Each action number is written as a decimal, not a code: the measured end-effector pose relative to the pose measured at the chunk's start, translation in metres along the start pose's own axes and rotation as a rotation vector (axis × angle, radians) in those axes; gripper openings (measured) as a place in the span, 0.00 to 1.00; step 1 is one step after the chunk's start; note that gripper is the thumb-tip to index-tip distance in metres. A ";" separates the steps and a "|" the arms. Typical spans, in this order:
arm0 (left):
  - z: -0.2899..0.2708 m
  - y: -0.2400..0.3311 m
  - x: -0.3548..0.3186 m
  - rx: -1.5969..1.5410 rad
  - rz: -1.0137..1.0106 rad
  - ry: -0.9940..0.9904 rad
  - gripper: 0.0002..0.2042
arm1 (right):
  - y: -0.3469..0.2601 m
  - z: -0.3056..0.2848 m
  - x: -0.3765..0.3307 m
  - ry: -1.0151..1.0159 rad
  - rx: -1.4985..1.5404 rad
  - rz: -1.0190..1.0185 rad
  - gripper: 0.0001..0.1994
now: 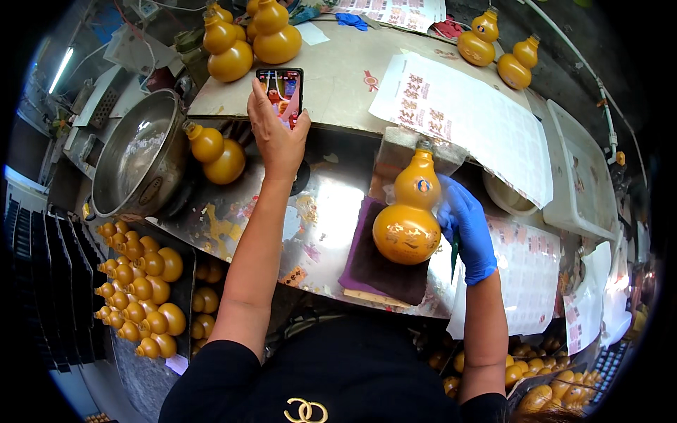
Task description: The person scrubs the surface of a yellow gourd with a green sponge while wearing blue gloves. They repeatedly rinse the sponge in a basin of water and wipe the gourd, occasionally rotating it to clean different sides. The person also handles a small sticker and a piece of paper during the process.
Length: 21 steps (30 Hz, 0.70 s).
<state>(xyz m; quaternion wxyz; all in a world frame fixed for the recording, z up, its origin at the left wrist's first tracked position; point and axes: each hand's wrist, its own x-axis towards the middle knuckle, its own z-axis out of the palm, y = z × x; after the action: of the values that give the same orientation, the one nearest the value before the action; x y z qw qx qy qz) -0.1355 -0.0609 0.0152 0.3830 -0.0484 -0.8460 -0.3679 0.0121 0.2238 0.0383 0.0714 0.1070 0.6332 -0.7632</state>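
My bare left hand (pixel 277 137) is closed around a smartphone (pixel 288 95) with its screen lit, near the worktop's far edge. In a blue glove, my right hand (pixel 463 224) grips the right side of an orange-yellow gourd-shaped bottle (pixel 407 233). A small round emblem sits on the bottle's upper bulb, with gold lettering on the lower one. Some fingertips are hidden behind the bottle. Below the glove's palm shows a thin dark-green tip (pixel 454 255) whose kind I cannot make out. Under the bottle lies a dark cloth pad (pixel 384 271) with a purple edge.
A wide metal pan (pixel 137 158) stands at the left beside another gourd bottle (pixel 217 155). Sticker sheets (pixel 486 123) cover the right of the raised board. A white plastic tub (pixel 582 169) sits far right. Several gourd bottles (pixel 151 289) crowd the lower left.
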 end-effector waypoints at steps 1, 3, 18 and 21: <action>0.000 0.003 -0.002 -0.005 -0.011 -0.002 0.47 | 0.001 -0.001 -0.001 -0.001 0.001 -0.004 0.20; -0.004 0.010 -0.005 0.080 -0.008 0.029 0.48 | 0.002 -0.002 0.001 0.002 0.004 -0.011 0.20; 0.010 0.114 -0.077 -1.196 -0.809 -0.980 0.29 | -0.010 -0.001 0.013 -0.091 -0.176 0.028 0.24; 0.011 0.113 -0.081 -1.196 -0.788 -0.959 0.30 | -0.010 0.000 0.016 -0.110 -0.246 0.022 0.26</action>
<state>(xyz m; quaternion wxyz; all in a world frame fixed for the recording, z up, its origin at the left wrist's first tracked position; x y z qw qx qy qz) -0.0443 0.0448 0.0212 -0.2609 -0.0949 -0.5358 -0.7974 -0.0061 0.2264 0.0436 0.1269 0.0625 0.7159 -0.6837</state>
